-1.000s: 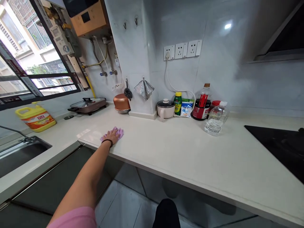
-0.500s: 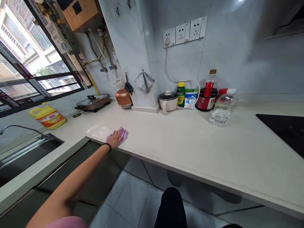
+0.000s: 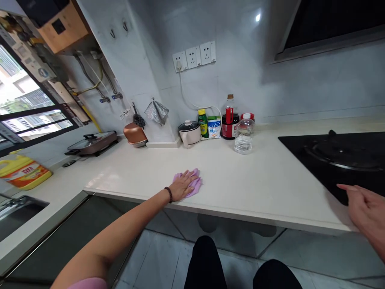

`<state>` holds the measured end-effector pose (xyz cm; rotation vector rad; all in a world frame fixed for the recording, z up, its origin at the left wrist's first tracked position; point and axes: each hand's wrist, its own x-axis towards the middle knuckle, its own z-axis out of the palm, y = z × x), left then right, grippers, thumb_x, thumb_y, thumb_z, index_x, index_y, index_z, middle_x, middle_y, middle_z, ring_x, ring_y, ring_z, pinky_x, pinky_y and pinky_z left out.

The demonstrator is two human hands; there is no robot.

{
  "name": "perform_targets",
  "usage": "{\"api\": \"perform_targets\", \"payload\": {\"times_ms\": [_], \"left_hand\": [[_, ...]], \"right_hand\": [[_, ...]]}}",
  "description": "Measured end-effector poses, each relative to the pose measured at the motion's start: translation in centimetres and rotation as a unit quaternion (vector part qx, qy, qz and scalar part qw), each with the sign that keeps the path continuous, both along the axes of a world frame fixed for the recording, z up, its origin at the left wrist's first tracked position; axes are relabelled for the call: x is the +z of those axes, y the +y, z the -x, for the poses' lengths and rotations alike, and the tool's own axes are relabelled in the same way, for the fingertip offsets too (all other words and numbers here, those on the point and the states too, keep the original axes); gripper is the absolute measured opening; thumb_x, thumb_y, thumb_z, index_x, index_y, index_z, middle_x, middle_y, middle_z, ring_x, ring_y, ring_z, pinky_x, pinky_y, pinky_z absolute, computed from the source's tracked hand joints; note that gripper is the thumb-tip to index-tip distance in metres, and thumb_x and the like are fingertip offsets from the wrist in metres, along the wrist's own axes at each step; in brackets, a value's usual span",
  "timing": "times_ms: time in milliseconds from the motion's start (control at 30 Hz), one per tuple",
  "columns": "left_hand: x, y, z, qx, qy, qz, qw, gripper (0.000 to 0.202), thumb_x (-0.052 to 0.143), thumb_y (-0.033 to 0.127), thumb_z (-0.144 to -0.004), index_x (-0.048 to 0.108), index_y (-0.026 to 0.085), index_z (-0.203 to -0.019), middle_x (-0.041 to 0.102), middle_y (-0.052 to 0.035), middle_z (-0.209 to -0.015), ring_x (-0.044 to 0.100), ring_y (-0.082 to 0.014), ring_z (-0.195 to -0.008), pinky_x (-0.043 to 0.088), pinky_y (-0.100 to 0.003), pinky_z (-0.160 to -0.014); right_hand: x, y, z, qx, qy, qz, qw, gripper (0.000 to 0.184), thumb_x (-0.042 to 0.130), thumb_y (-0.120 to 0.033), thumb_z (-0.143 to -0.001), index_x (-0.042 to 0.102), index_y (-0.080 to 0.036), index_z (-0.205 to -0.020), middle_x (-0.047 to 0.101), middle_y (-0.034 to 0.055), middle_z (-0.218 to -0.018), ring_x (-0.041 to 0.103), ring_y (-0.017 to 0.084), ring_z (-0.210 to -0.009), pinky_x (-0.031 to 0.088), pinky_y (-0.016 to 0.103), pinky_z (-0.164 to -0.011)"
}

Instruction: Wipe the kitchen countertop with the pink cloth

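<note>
My left hand [image 3: 181, 186] presses down on a crumpled light purple cleaning cloth [image 3: 196, 184], its fingers spread over it. Both are on the white countertop [image 3: 258, 180], close to the front edge, and part of the cloth is hidden under the palm. At the right edge of the view is my right hand [image 3: 368, 210], holding nothing, with its index finger stretched out and its other fingers partly bent. It is just in front of the black gas stove [image 3: 303, 150]; whether it touches the counter I cannot tell.
Along the wall stand a small pot [image 3: 189, 134], a green bottle [image 3: 203, 123], a dark sauce jug [image 3: 229, 128] and a clear bottle [image 3: 244, 138]. An electric pan [image 3: 93, 144], a copper-coloured pot [image 3: 135, 133] and a yellow detergent jug [image 3: 25, 172] are left, beside the sink [image 3: 27, 212].
My left hand has slid the cloth to the right along the counter. The view has turned right, showing more of the stove, and my right hand has come into view.
</note>
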<state>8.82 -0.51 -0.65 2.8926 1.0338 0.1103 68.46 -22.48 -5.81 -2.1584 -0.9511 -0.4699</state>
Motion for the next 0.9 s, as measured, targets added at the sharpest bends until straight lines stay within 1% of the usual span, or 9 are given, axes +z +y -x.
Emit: {"api": "perform_targets", "payload": {"times_ms": [100, 200, 300, 400, 500, 600, 700, 800, 900], "left_hand": [[0.5, -0.6, -7.2, -0.053, 0.005, 0.015, 0.998, 0.061, 0.038, 0.049, -0.104, 0.035, 0.028, -0.161, 0.022, -0.0093, -0.174, 0.023, -0.0362, -0.157, 0.026, -0.065, -0.122], [1.0, -1.7, -14.1, -0.101, 0.012, 0.022, 0.995, 0.063, 0.037, 0.052, -0.103, 0.032, 0.03, -0.162, 0.019, -0.008, -0.175, 0.022, -0.0371, -0.157, 0.026, -0.067, -0.121], [1.3, -3.3, -20.4, -0.141, 0.025, 0.039, 0.989, 0.066, 0.034, 0.057, -0.102, 0.031, 0.03, -0.162, 0.015, -0.0057, -0.176, 0.019, -0.0399, -0.157, 0.025, -0.07, -0.12], [1.5, -4.6, -25.3, -0.17, 0.034, 0.053, 0.983, 0.067, 0.032, 0.06, -0.102, 0.03, 0.031, -0.163, 0.012, -0.003, -0.176, 0.016, -0.04, -0.158, 0.022, -0.07, -0.12], [1.4, -4.9, -28.2, -0.186, 0.029, 0.058, 0.98, 0.068, 0.029, 0.063, -0.101, 0.03, 0.033, -0.163, 0.01, 0.0001, -0.177, 0.014, -0.0378, -0.159, 0.02, -0.068, -0.122], [1.4, -3.4, -28.5, -0.182, 0.019, 0.057, 0.982, 0.068, 0.029, 0.065, -0.1, 0.032, 0.037, -0.162, 0.013, 0.0035, -0.176, 0.014, -0.0345, -0.159, 0.018, -0.062, -0.123], [1.7, -0.4, -26.1, -0.118, 0.01, 0.056, 0.991, 0.068, 0.03, 0.065, -0.099, 0.032, 0.039, -0.162, 0.014, 0.0041, -0.176, 0.015, -0.0337, -0.159, 0.017, -0.064, -0.123], [2.3, 3.7, -21.4, -0.015, 0.012, 0.051, 0.998, 0.067, 0.029, 0.062, -0.099, 0.028, 0.039, -0.163, 0.012, 0.0035, -0.176, 0.016, -0.0339, -0.159, 0.017, -0.068, -0.122], [2.9, 7.6, -15.2, 0.095, 0.017, 0.042, 0.994, 0.067, 0.029, 0.059, -0.099, 0.027, 0.04, -0.163, 0.013, 0.004, -0.176, 0.019, -0.0326, -0.158, 0.02, -0.066, -0.122]], "right_hand": [[0.5, 0.2, 0.3, 0.035, 0.068, -0.023, 0.997, 0.048, 0.035, -0.046, -0.099, 0.078, -0.027, -0.113, 0.071, 0.0051, -0.131, 0.057, 0.023, -0.131, 0.043, 0.038, -0.099], [0.6, 0.3, 0.6, 0.04, 0.068, -0.032, 0.996, 0.049, 0.036, -0.046, -0.099, 0.077, -0.026, -0.113, 0.071, 0.0064, -0.129, 0.057, 0.022, -0.13, 0.041, 0.036, -0.101], [0.7, 0.3, 0.5, 0.04, 0.07, -0.009, 0.997, 0.055, 0.03, -0.051, -0.101, 0.077, -0.026, -0.115, 0.07, 0.0068, -0.131, 0.056, 0.023, -0.131, 0.04, 0.036, -0.1], [0.6, 0.3, 0.0, 0.034, 0.084, 0.021, 0.996, 0.056, 0.029, -0.051, -0.101, 0.077, -0.026, -0.117, 0.07, 0.007, -0.132, 0.056, 0.024, -0.132, 0.041, 0.037, -0.098], [0.4, 0.3, -0.6, 0.029, 0.085, 0.033, 0.995, 0.056, 0.03, -0.05, -0.1, 0.077, -0.026, -0.12, 0.068, 0.0092, -0.133, 0.055, 0.027, -0.131, 0.042, 0.039, -0.097], [0.1, 0.1, -1.2, 0.03, 0.083, 0.036, 0.995, 0.057, 0.03, -0.052, -0.099, 0.076, -0.028, -0.121, 0.067, 0.0094, -0.135, 0.056, 0.03, -0.131, 0.043, 0.043, -0.097], [0.2, -0.1, -1.4, 0.024, 0.093, 0.042, 0.995, 0.059, 0.028, -0.056, -0.098, 0.075, -0.029, -0.12, 0.066, 0.0076, -0.138, 0.056, 0.033, -0.131, 0.043, 0.047, -0.096], [0.7, -0.2, -1.3, 0.01, 0.105, 0.05, 0.993, 0.06, 0.028, -0.059, -0.095, 0.075, -0.03, -0.118, 0.066, 0.0072, -0.139, 0.057, 0.035, -0.131, 0.045, 0.048, -0.095], [1.1, -0.4, -1.3, 0.009, 0.108, 0.063, 0.992, 0.061, 0.028, -0.061, -0.093, 0.075, -0.031, -0.117, 0.067, 0.0058, -0.138, 0.06, 0.036, -0.127, 0.047, 0.049, -0.091]]}}
